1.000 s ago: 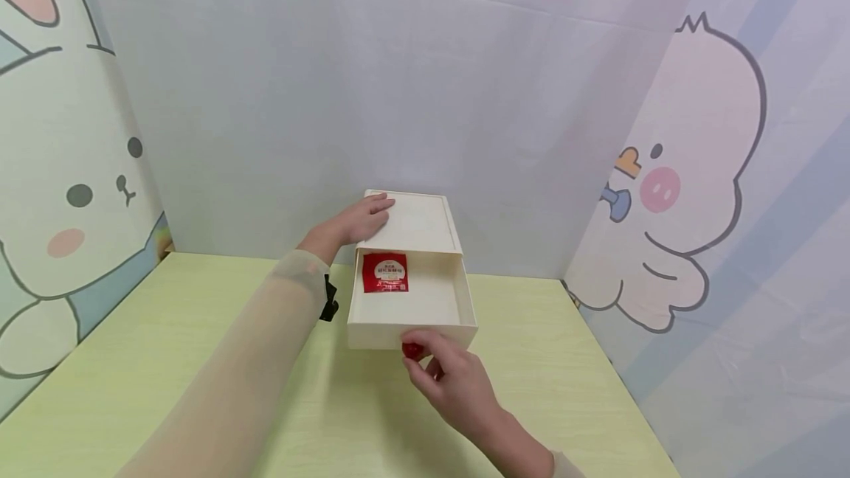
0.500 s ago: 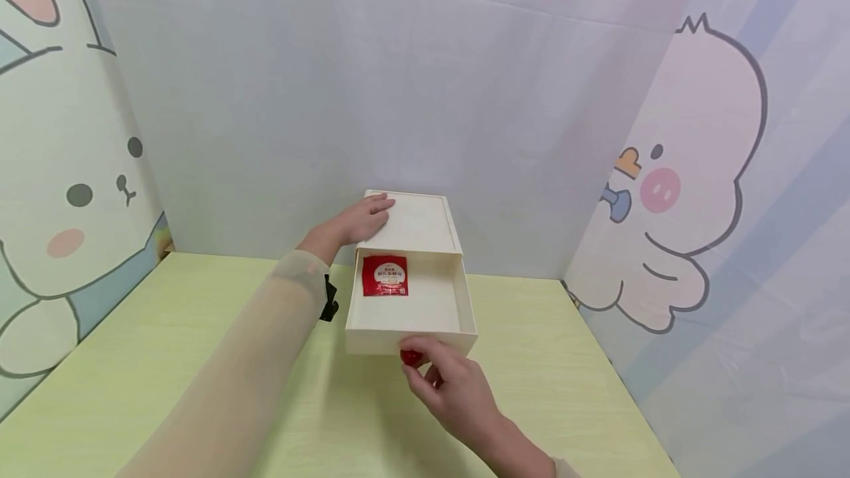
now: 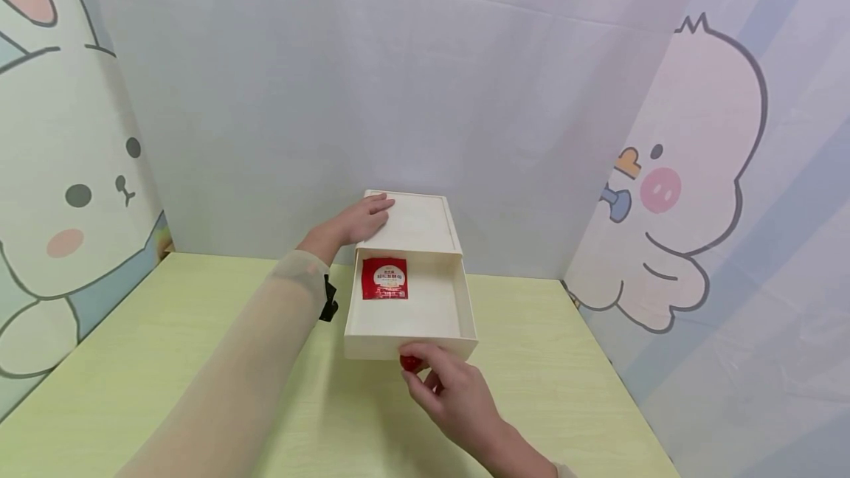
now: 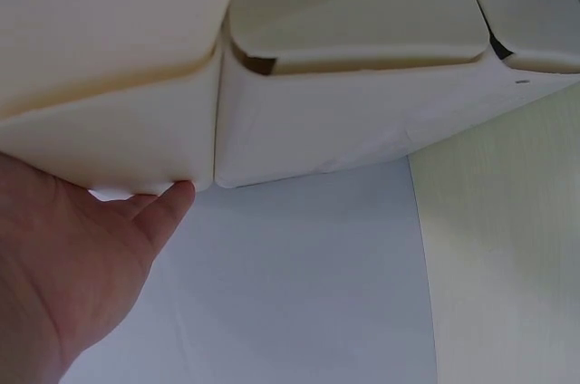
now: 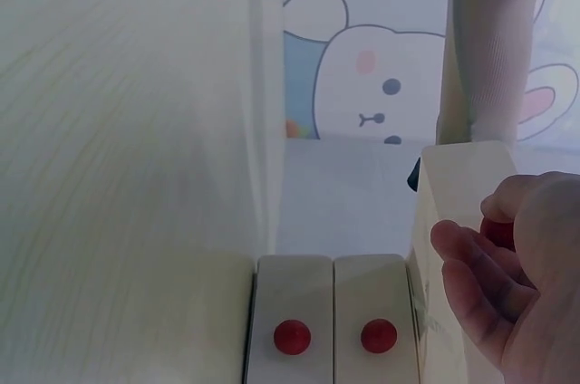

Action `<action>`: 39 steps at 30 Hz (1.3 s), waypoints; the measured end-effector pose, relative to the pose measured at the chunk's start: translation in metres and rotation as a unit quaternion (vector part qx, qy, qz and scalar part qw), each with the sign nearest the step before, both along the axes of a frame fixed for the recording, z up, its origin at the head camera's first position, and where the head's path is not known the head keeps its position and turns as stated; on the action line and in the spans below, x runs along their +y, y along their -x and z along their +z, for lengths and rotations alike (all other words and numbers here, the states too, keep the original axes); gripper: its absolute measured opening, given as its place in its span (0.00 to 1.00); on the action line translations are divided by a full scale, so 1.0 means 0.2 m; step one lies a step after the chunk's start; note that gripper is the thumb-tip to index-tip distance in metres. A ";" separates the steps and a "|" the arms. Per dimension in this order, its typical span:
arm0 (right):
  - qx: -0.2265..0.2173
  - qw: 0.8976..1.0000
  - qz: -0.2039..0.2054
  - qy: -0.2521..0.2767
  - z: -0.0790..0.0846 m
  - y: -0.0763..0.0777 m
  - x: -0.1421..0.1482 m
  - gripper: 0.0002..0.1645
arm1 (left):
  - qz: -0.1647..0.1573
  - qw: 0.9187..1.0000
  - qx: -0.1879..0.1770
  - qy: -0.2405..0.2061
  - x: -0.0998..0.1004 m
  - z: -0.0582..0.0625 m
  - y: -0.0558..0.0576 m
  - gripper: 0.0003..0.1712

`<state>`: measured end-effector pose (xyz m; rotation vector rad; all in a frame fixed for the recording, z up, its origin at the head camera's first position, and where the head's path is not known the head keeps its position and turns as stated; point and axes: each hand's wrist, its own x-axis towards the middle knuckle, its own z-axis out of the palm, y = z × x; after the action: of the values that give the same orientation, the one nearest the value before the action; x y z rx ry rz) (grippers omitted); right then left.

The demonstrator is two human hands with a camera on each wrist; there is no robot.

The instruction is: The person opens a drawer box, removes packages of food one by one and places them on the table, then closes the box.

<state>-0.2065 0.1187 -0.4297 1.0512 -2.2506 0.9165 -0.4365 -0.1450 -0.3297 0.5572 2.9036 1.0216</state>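
A white drawer cabinet (image 3: 425, 223) stands against the back wall, its top drawer (image 3: 432, 308) pulled well out. Inside that drawer, at the back left, lies a red sachet (image 3: 385, 279) with a white label. My right hand (image 3: 458, 393) pinches the drawer's round red knob (image 3: 410, 364) between thumb and fingers. On the cabinet's top left side rests my left hand (image 3: 358, 221), fingers fairly straight. In the left wrist view the left hand (image 4: 82, 257) touches the cabinet's edge. Two lower drawers with red knobs (image 5: 292, 337) are closed in the right wrist view.
The cabinet sits at the back of a pale yellow-green table (image 3: 544, 360). A grey-white curtain (image 3: 412, 94) hangs close behind. Side walls carry a cartoon rabbit (image 3: 73, 168) and a cartoon chick (image 3: 704, 168). A black item (image 3: 328, 299) is at the left wrist.
The drawer has slid a little further out toward me, with my right hand on its knob and the sachet riding along. My left hand has stayed in place on the cabinet.
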 end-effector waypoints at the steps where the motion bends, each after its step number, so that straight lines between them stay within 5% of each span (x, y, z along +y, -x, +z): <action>1: 0.003 1.000 0.002 0.000 0.00 0.00 0.00 0.24 | 0.001 1.000 0.000 0.000 0.00 0.00 0.00 0.35; 17: -0.015 0.999 0.015 -0.026 0.06 -0.02 0.07 0.35 | 0.002 1.000 -0.005 -0.002 0.01 0.01 0.00 0.35; 28: 0.064 0.996 0.019 -0.054 0.38 0.01 0.19 0.25 | 0.010 1.000 -0.007 -0.006 0.02 0.00 0.01 0.35; 39: 0.082 0.990 -0.007 -0.110 0.71 0.18 0.16 0.18 | -0.001 1.000 -0.010 -0.010 0.02 0.01 0.01 0.36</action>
<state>-0.2421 0.1507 -0.2875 1.1581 -2.2534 0.5604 -0.4390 -0.1407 -0.3275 0.5482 2.8773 1.0516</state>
